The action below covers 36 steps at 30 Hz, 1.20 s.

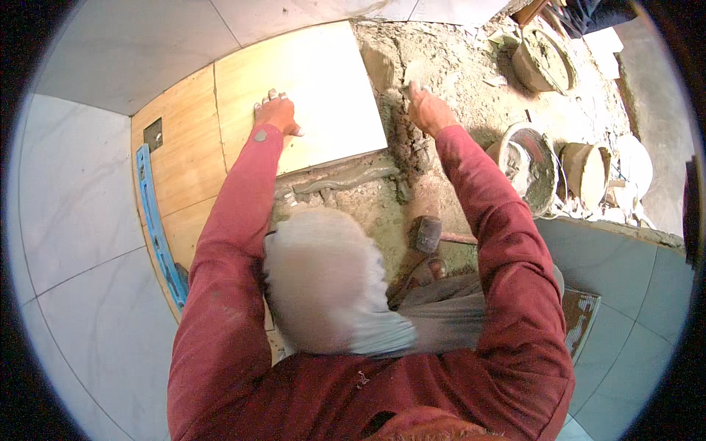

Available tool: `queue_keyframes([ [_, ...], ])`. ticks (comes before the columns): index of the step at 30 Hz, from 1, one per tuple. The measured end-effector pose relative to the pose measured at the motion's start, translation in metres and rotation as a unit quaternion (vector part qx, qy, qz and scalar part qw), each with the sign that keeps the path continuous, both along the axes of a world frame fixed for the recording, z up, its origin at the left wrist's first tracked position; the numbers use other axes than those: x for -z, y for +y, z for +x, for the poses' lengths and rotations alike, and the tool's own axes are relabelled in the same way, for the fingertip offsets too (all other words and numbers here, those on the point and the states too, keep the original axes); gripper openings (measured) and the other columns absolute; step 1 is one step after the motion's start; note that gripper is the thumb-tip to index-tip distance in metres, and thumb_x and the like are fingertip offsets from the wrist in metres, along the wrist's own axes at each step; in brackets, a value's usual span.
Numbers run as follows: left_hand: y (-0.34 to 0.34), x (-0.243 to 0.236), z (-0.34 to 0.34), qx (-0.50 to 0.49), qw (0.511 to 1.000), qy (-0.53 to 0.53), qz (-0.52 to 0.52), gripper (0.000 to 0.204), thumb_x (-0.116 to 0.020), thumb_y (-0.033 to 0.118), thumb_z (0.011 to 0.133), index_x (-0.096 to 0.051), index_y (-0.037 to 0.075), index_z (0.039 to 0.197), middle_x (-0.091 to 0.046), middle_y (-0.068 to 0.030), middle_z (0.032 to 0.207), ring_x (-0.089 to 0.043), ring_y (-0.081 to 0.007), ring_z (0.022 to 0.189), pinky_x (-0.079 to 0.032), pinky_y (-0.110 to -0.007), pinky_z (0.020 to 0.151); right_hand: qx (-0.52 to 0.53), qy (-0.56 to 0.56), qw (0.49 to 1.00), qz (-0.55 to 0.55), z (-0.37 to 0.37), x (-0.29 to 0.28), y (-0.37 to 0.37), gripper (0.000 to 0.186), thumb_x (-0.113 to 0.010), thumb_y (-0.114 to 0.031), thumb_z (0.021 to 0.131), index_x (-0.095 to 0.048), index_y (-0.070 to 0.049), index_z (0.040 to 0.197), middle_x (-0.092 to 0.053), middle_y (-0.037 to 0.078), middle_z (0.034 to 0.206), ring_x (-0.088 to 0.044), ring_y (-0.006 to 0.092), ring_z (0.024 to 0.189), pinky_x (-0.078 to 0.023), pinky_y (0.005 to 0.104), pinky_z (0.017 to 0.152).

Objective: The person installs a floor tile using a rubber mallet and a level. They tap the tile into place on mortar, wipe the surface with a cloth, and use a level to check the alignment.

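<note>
Head view: left hand [277, 114] flat, fingers spread, pressing the cream tile [309, 88] onto the floor bed beside laid tiles. Right hand [428, 110] open, working mortar [441, 66] off the tile's edge, grasping nothing.

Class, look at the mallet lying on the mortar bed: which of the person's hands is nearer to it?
Right. The right hand works the mortar beyond the mallet, roughly in line with it; the left hand rests flat on the cream tile, farther to the left.

Floor-tiling site – bare mortar bed [441, 66], mortar buckets [531, 165]
</note>
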<state>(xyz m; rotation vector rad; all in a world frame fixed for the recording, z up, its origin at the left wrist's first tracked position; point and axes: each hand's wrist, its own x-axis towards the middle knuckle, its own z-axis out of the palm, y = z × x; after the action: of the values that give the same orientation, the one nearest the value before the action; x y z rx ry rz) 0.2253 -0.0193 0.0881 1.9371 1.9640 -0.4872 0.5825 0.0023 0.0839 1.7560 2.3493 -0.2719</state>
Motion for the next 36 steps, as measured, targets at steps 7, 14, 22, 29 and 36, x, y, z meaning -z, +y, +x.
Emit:
queue_keyframes([
  [7,-0.016,0.046,-0.070,0.058,0.991,-0.103,0.068,0.094,-0.081,0.042,0.084,-0.034,0.014,0.160,-0.029,-0.0132,0.168,-0.033,-0.0340,0.153,-0.034,-0.049,0.122,0.087,-0.038,0.995,0.021,0.123,-0.018,-0.015,0.035,-0.050,-0.019,0.098,-0.055,-0.004,0.130,-0.068,0.031,0.112,-0.066,0.0462,0.108,-0.052,0.0556,0.093],
  [14,-0.054,0.054,-0.175,0.132,0.984,-0.088,0.082,0.107,-0.080,0.055,0.077,-0.026,0.027,0.164,-0.020,-0.0044,0.173,-0.019,-0.0319,0.159,-0.019,-0.068,0.121,-0.107,0.122,0.981,-0.109,0.093,-0.117,-0.129,0.047,-0.058,-0.021,0.102,-0.053,0.002,0.142,-0.058,0.024,0.143,-0.059,0.0397,0.130,-0.051,0.0428,0.104],
  [22,-0.085,0.067,-0.230,0.158,0.986,-0.041,0.043,0.132,-0.092,0.034,0.060,-0.015,0.027,0.166,-0.012,-0.0048,0.174,-0.018,-0.0336,0.158,-0.019,-0.075,0.119,-0.231,0.243,0.862,-0.380,-0.150,-0.048,-0.185,0.047,-0.060,-0.026,0.101,-0.053,0.003,0.137,-0.065,0.028,0.126,-0.064,0.0412,0.119,-0.050,0.0454,0.101],
  [29,-0.049,0.062,-0.199,0.197,0.977,-0.061,0.051,0.132,-0.089,0.045,0.060,-0.013,0.027,0.167,-0.012,-0.0055,0.174,-0.017,-0.0325,0.159,-0.016,-0.074,0.120,-0.131,0.265,0.870,-0.395,-0.221,-0.034,-0.202,0.041,-0.063,-0.029,0.098,-0.059,0.004,0.123,-0.070,0.030,0.108,-0.069,0.0448,0.105,-0.055,0.0495,0.089],
  [36,-0.052,0.058,-0.196,0.180,0.982,-0.041,0.031,0.134,-0.088,0.047,0.060,-0.012,0.024,0.167,-0.014,-0.0092,0.174,-0.018,-0.0345,0.158,-0.018,-0.072,0.121,-0.119,0.309,0.859,-0.392,-0.221,-0.052,-0.202,0.036,-0.066,-0.027,0.096,-0.061,0.006,0.108,-0.069,0.031,0.094,-0.070,0.0458,0.093,-0.054,0.0511,0.078],
])
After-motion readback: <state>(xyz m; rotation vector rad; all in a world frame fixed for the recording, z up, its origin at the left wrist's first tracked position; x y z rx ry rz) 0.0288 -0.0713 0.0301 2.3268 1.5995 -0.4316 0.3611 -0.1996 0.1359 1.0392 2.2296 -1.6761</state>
